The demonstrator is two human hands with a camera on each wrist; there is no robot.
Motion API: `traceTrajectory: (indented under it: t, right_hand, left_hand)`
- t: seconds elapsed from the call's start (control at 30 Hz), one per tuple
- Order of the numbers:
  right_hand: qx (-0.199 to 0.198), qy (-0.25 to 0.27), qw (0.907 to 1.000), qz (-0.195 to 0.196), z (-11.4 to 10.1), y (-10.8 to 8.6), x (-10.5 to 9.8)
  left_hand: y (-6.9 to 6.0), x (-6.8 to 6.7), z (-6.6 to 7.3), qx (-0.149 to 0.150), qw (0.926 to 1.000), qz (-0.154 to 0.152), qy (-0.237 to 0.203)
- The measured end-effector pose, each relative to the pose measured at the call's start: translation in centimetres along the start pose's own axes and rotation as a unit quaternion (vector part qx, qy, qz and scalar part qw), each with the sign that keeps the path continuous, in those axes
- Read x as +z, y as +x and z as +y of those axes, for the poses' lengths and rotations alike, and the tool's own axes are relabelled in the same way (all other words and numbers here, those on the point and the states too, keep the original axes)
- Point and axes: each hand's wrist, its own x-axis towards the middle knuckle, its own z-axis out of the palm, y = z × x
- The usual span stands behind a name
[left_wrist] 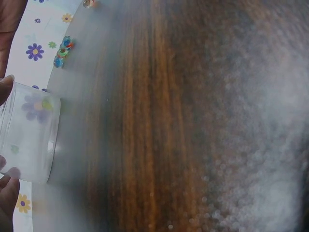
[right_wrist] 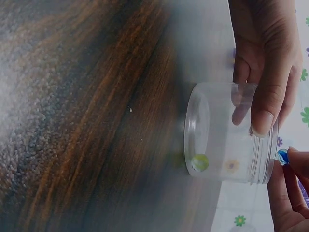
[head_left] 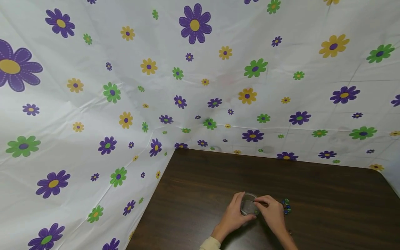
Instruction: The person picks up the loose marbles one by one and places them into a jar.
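My left hand (head_left: pixel 232 213) grips a clear plastic jar (right_wrist: pixel 219 128) from the side, its thumb and fingers around the wall near the rim. The jar is open at the top; whether its base touches the table I cannot tell. A yellow-green marble (right_wrist: pixel 199 162) lies inside at the bottom. At the mouth of the jar, my right hand (head_left: pixel 273 213) pinches a blue marble (right_wrist: pixel 283 156) between thumb and finger. Beyond the right hand, a small cluster of blue and green marbles (head_left: pixel 287 208) sits on the table.
The dark wood table (head_left: pixel 200 187) carries everything. One more marble (head_left: pixel 290 232) lies apart, beside my right wrist. A white cloth with printed flowers (head_left: pixel 168 45) hangs along the table's far and left edges.
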Motion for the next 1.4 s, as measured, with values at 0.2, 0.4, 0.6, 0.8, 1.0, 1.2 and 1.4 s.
traceTrajectory:
  t: [0.2, 0.4, 0.6, 0.8, 1.0, 1.2, 1.4]
  right_hand:
    - [-0.004, 0.001, 1.0000, 0.003, 0.0, -0.1, 0.0]
    - [-0.011, 0.001, 0.9999, 0.007, 0.0, -0.2, -0.1]
    - [-0.008, 0.002, 0.9999, 0.010, 0.0, -0.2, -0.1]
    - [-0.002, 0.004, 0.9999, 0.015, 0.1, -0.2, -0.2]
    - [-0.004, 0.004, 0.9994, 0.034, 0.5, -0.2, -0.8]
    - [0.021, -0.021, 0.9987, 0.042, 1.3, -0.2, -2.1]
    - [0.061, -0.050, 0.9956, 0.050, 2.7, 0.1, -3.8]
  left_hand:
    - [0.0, 0.1, 0.0, 0.005, 1.0000, 0.005, 0.003]
    - [-0.1, 0.2, 0.0, 0.008, 1.0000, 0.003, 0.004]
    - [-0.1, 0.2, 0.0, 0.007, 1.0000, 0.001, -0.002]
    - [-0.1, 0.1, 0.2, 0.009, 1.0000, 0.000, 0.002]
    - [0.0, 0.1, 0.4, 0.005, 1.0000, 0.003, 0.002]
    - [0.0, 0.1, 0.4, -0.004, 1.0000, 0.003, 0.006]
    - [0.1, 0.0, 0.5, -0.010, 0.9999, 0.006, 0.012]
